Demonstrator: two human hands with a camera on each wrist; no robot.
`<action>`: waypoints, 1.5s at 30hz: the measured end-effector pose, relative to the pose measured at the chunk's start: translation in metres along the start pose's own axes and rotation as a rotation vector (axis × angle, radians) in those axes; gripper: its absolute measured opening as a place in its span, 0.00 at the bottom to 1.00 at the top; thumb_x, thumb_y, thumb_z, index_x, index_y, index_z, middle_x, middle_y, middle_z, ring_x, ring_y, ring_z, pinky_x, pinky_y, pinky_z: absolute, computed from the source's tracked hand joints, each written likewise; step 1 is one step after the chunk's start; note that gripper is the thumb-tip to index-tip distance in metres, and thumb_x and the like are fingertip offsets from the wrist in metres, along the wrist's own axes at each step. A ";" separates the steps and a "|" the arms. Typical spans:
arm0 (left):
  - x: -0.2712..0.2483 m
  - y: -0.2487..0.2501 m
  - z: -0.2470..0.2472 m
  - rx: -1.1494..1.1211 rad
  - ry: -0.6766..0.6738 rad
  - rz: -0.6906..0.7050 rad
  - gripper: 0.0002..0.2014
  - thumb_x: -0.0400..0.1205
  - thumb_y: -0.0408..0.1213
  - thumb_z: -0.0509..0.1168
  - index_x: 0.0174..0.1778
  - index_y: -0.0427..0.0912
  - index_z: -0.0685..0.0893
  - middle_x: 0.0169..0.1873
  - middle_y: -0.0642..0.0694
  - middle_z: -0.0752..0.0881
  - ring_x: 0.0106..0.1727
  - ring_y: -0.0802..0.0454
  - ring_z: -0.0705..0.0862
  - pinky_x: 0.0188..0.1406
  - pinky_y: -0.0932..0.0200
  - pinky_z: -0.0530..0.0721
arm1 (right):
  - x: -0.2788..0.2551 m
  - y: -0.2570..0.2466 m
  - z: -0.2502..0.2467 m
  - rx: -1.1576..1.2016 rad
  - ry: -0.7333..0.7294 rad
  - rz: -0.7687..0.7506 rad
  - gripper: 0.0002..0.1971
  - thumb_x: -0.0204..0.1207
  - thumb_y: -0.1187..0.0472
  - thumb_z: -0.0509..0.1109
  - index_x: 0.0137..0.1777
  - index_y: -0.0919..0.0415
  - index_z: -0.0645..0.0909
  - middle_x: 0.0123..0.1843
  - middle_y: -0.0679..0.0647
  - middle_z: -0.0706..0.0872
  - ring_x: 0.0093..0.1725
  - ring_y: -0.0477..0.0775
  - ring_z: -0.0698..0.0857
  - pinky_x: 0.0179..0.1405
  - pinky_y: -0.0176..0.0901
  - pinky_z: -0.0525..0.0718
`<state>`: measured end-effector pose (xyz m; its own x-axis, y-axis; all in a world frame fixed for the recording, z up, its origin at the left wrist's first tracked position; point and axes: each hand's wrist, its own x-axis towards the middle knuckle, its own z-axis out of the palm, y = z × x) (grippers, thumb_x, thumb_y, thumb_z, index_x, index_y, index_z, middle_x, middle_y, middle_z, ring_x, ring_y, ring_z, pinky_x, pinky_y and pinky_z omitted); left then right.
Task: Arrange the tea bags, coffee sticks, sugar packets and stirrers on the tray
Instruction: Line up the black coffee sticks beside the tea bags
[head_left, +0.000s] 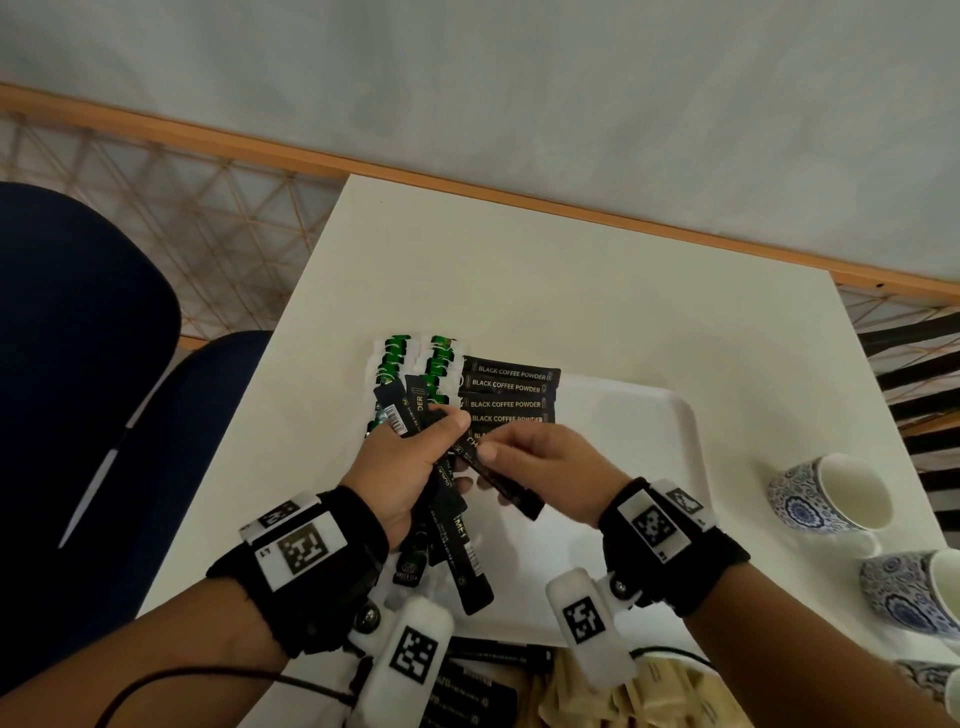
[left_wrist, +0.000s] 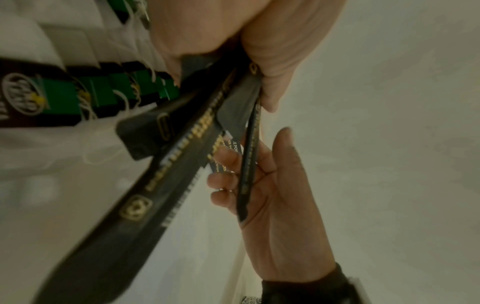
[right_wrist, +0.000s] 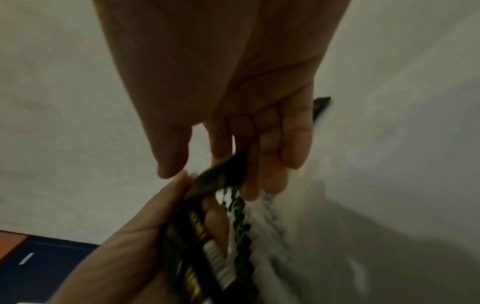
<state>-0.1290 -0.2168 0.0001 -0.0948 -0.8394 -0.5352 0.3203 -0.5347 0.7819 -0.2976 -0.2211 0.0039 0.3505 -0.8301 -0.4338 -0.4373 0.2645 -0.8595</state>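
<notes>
My left hand (head_left: 415, 452) grips a fanned bundle of black coffee sticks (head_left: 452, 540) above the near-left part of the white tray (head_left: 644, 431). My right hand (head_left: 519, 449) pinches one coffee stick (head_left: 511, 488) at the edge of that bundle, thumb on top. In the left wrist view that stick (left_wrist: 246, 174) lies across the right hand's curled fingers (left_wrist: 223, 185). Green tea bags (head_left: 397, 358) lie overlapped at the tray's far left. Beside them a row of coffee sticks (head_left: 511, 387) lies flat. The right wrist view is blurred and shows the stick's end (right_wrist: 223, 174) between both hands.
Two blue-patterned cups (head_left: 826, 493) (head_left: 909, 592) lie on the table right of the tray. Loose coffee sticks (head_left: 478, 680) and brown packets (head_left: 670, 691) sit at the near edge. A blue chair (head_left: 78, 338) stands to the left of the table.
</notes>
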 end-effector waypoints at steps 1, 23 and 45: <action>-0.001 0.001 0.001 -0.001 -0.001 0.009 0.04 0.81 0.36 0.68 0.46 0.38 0.85 0.30 0.44 0.88 0.30 0.49 0.84 0.29 0.57 0.85 | -0.001 -0.002 0.003 0.037 -0.029 0.000 0.09 0.75 0.50 0.72 0.49 0.54 0.84 0.43 0.55 0.90 0.36 0.49 0.86 0.35 0.38 0.81; -0.004 0.000 -0.006 0.030 0.110 0.008 0.04 0.80 0.31 0.68 0.40 0.42 0.84 0.33 0.45 0.82 0.22 0.53 0.78 0.28 0.60 0.77 | 0.000 0.030 -0.020 -0.364 0.248 -0.129 0.13 0.81 0.61 0.66 0.62 0.50 0.85 0.47 0.43 0.81 0.47 0.38 0.79 0.48 0.24 0.71; -0.001 0.003 -0.005 0.020 0.136 0.028 0.06 0.81 0.38 0.67 0.46 0.39 0.82 0.26 0.46 0.78 0.20 0.56 0.75 0.21 0.66 0.79 | 0.032 0.042 -0.012 -0.657 0.406 -0.179 0.06 0.72 0.55 0.75 0.48 0.48 0.89 0.39 0.42 0.79 0.48 0.49 0.79 0.54 0.43 0.78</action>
<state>-0.1229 -0.2175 0.0016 0.0426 -0.8341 -0.5499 0.3021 -0.5139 0.8029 -0.3146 -0.2428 -0.0429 0.1871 -0.9803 -0.0630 -0.8466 -0.1284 -0.5165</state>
